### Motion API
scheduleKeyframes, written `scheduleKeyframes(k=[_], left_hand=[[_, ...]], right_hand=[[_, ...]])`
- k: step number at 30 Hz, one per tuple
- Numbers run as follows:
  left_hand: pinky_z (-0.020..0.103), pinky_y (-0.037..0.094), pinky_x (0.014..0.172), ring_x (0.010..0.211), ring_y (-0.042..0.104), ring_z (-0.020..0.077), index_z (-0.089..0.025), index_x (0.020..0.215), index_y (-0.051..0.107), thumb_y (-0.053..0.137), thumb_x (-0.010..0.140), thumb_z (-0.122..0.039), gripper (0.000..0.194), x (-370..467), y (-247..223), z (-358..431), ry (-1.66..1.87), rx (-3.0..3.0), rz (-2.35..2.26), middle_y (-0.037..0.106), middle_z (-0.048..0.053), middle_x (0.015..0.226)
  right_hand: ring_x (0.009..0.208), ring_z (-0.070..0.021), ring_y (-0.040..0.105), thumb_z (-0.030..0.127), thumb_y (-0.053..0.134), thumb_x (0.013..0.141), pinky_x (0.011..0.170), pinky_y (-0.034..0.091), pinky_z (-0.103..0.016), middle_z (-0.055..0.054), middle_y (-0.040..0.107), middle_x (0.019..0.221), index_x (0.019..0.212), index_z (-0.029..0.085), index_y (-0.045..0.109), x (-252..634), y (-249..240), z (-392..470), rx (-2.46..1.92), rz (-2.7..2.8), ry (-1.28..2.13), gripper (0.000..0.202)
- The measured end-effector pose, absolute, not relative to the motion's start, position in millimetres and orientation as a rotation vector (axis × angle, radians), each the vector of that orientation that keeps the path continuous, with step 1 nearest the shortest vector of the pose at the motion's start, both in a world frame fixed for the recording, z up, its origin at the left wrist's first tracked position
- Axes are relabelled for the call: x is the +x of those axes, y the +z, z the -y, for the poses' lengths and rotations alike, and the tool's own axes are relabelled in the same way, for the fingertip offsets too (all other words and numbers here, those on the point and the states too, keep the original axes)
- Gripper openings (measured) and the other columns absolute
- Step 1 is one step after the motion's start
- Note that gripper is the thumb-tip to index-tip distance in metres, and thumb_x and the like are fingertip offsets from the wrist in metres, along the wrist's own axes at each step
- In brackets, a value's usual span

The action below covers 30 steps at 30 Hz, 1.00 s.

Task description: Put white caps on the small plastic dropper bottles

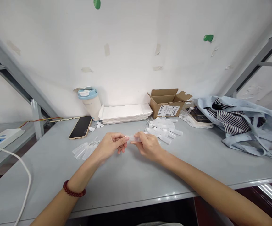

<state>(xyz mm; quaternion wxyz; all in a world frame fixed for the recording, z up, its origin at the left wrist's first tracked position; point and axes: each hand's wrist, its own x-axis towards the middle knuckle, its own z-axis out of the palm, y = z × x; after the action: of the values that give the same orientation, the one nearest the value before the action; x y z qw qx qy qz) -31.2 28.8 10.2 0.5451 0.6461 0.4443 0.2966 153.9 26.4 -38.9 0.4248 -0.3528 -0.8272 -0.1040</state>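
Note:
My left hand (pixel 113 142) and my right hand (pixel 150 146) meet above the middle of the table. Between them is a small translucent plastic tube (pixel 131 138), pinched at its left end by the left fingers and at its right end by the right ones. The fingers cover both of its ends. Just beyond my right hand lies a pile of similar tubes (pixel 165 131) with white caps. A smaller group of such tubes (pixel 81 151) lies beside my left wrist, with thin white strings or stems. A few loose white caps (pixel 99 125) rest farther back.
Along the wall stand a blue-lidded cup (pixel 90 103), a stack of white envelopes (pixel 126 113) and an open cardboard box (pixel 167 105). A phone (pixel 80 127) lies at left. A light blue cloth bag (pixel 241 122) fills the right back. A white cable (pixel 28 179) crosses the left edge.

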Motion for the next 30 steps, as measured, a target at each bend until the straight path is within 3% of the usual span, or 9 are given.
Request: scheduleKeyframes(k=[6, 10, 13, 16, 19, 22, 24, 27, 30], left_hand=[[0.024, 0.043, 0.060, 0.055, 0.052, 0.0107, -0.016, 0.086, 0.065, 0.066, 0.074, -0.040, 0.027, -33.4, 11.5, -30.2, 0.726, 1.618, -1.075, 0.059, -0.001, 0.060], [0.025, 0.045, 0.058, 0.058, 0.055, 0.0122, -0.015, 0.076, 0.065, 0.058, 0.079, -0.047, 0.033, -31.0, 10.0, -30.1, 0.745, 1.578, -1.063, 0.061, 0.002, 0.068], [0.025, 0.045, 0.051, 0.053, 0.055, 0.0125, -0.013, 0.067, 0.062, 0.052, 0.082, -0.051, 0.041, -29.5, 7.6, -29.9, 0.728, 1.505, -1.094, 0.058, 0.002, 0.061], [0.024, 0.043, 0.046, 0.048, 0.053, 0.0118, -0.013, 0.066, 0.060, 0.052, 0.082, -0.050, 0.041, -29.4, 7.0, -30.2, 0.702, 1.495, -1.080, 0.054, 0.000, 0.055], [0.024, 0.045, 0.051, 0.050, 0.054, 0.0112, -0.014, 0.065, 0.059, 0.055, 0.081, -0.047, 0.036, -30.7, 10.3, -30.3, 0.704, 1.576, -1.047, 0.057, 0.000, 0.057], [0.025, 0.047, 0.057, 0.054, 0.056, 0.0123, -0.014, 0.071, 0.062, 0.059, 0.078, -0.043, 0.029, -33.3, 14.7, -29.5, 0.718, 1.632, -1.051, 0.060, 0.000, 0.060], [0.026, 0.048, 0.059, 0.056, 0.057, 0.0130, -0.015, 0.079, 0.063, 0.060, 0.077, -0.041, 0.027, -35.0, 15.9, -29.0, 0.723, 1.652, -1.058, 0.061, 0.000, 0.061], [0.028, 0.049, 0.062, 0.058, 0.058, 0.0140, -0.014, 0.084, 0.063, 0.060, 0.077, -0.041, 0.027, -36.4, 14.9, -28.5, 0.727, 1.707, -1.068, 0.062, 0.001, 0.062], [0.027, 0.048, 0.061, 0.059, 0.058, 0.0144, -0.014, 0.083, 0.064, 0.060, 0.077, -0.041, 0.027, -34.8, 13.9, -27.6, 0.728, 1.762, -1.075, 0.063, 0.002, 0.065]], right_hand=[[0.048, -0.0133, 0.054, 0.032, 0.052, 0.087, 0.047, 0.038, -0.023, -0.001, 0.062, 0.064, 0.091, 0.019, 0.046, 153.1, -40.6, -24.0, -1.088, 1.996, 0.206, 0.015], [0.054, -0.0137, 0.057, 0.032, 0.049, 0.088, 0.050, 0.042, -0.024, -0.004, 0.065, 0.075, 0.093, 0.019, 0.047, 150.9, -40.4, -23.2, -1.049, 1.970, 0.131, 0.014], [0.057, -0.0141, 0.059, 0.030, 0.046, 0.090, 0.051, 0.043, -0.024, -0.006, 0.065, 0.078, 0.094, 0.019, 0.047, 149.9, -41.4, -23.6, -0.951, 1.978, 0.001, 0.012], [0.061, -0.0152, 0.060, 0.028, 0.046, 0.091, 0.053, 0.044, -0.025, -0.006, 0.065, 0.077, 0.095, 0.018, 0.048, 150.4, -43.2, -24.7, -0.869, 1.994, -0.110, 0.011], [0.061, -0.0153, 0.060, 0.029, 0.047, 0.090, 0.054, 0.045, -0.025, -0.007, 0.066, 0.079, 0.094, 0.018, 0.049, 151.6, -43.7, -24.8, -0.874, 2.001, -0.075, 0.012], [0.055, -0.0132, 0.057, 0.032, 0.051, 0.088, 0.052, 0.043, -0.025, -0.005, 0.066, 0.078, 0.092, 0.019, 0.049, 152.7, -39.6, -23.0, -0.958, 1.990, 0.131, 0.014], [0.049, -0.0119, 0.053, 0.033, 0.056, 0.084, 0.050, 0.041, -0.024, 0.000, 0.062, 0.068, 0.090, 0.019, 0.048, 153.5, -33.7, -21.8, -1.030, 1.967, 0.344, 0.017], [0.043, -0.0099, 0.048, 0.036, 0.061, 0.079, 0.045, 0.037, -0.022, 0.006, 0.053, 0.056, 0.086, 0.020, 0.046, 155.9, -22.8, -22.8, -1.076, 1.892, 0.821, 0.023], [0.039, -0.0075, 0.047, 0.041, 0.062, 0.078, 0.040, 0.035, -0.021, 0.005, 0.057, 0.064, 0.083, 0.020, 0.042, 159.2, -14.1, -26.1, -1.017, 1.765, 1.315, 0.029]])
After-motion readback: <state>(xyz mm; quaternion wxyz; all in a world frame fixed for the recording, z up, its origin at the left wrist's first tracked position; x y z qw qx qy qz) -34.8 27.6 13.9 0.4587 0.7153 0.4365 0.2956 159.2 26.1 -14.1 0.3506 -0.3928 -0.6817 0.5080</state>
